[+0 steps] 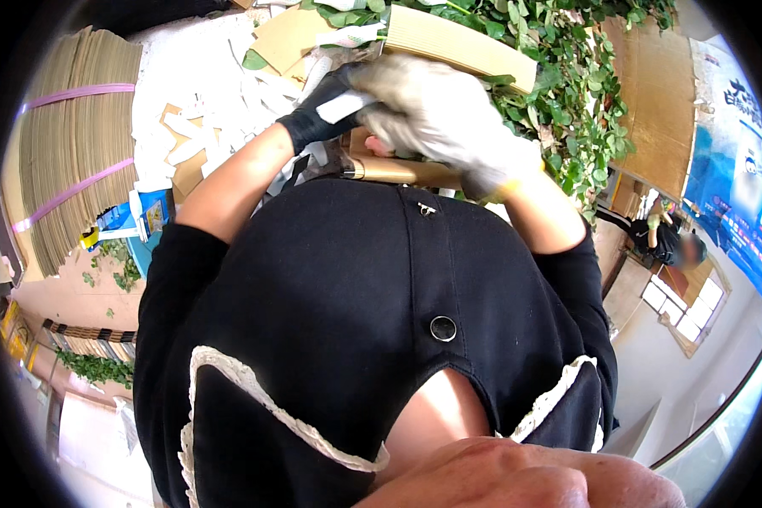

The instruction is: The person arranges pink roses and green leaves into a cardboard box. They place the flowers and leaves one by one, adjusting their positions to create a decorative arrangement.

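Note:
My left hand [326,102], in a black glove, is closed near the top middle; what it grips is hidden. A white strip [340,107] lies across it, reaching toward my right hand [432,110]. That hand wears a pale, soiled glove and is smeared by motion, overlapping the left hand's fingertips, so its fingers are unclear. Beneath both hands are a pink flower head [379,146] and a rolled piece of brown corrugated cardboard [406,172]. Just above sits another folded cardboard sleeve [457,46], with leaves around it.
Leafy stems [576,102] spread at right. Paper scraps [186,127] cover the white surface at left, beside banded cardboard sheets [72,127] and a blue container [148,229]. A co-worker [656,237] is at far right, near a cardboard panel [652,110] and a blue poster [728,152].

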The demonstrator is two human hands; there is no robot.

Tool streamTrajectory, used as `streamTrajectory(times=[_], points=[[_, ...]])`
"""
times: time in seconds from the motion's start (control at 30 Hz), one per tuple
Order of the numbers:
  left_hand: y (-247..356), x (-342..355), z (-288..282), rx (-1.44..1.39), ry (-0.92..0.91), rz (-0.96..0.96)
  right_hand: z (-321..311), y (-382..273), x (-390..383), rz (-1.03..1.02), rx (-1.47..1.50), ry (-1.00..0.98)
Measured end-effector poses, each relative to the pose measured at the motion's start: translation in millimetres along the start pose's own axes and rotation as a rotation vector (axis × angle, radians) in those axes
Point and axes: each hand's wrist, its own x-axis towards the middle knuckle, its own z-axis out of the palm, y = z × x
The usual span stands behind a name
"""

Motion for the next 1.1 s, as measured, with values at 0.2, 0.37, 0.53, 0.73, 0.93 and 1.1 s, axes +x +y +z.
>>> streamTrajectory(times=[0.2, 0.37, 0.53, 0.73, 0.93, 1.1], points=[[84.5, -42.9, -46.2, -0.144, 0.071, -0.693, -12.9, 18.9, -74.9, 0.3, -0.058, 0.082], [87.8, -14.5, -21.3, 0.119, -0.127, -0.038, 15.2, 26.6, -75.1, 0.083, -0.132, 0.098], [44.9, -7.2, 12.9, 0.372, -0.225, -0.115, 63.9, 56.4, -44.0, 0.166, -0.248, -0.301], [44.3, -11.8, 11.4, 0.453, -0.239, -0.139, 77.9, 75.8, -53.6, 0.149, -0.023, -0.192], [61.9, 3.7, -3.7, 0.067, -0.144, -0.231, 41.6, 50.8, -47.5, 0.264, -0.12, -0.294], [49.5, -3.0, 12.3, 0.348, -0.115, -0.056, 52.0, 44.2, -48.2, 0.353, 0.018, -0.463]])
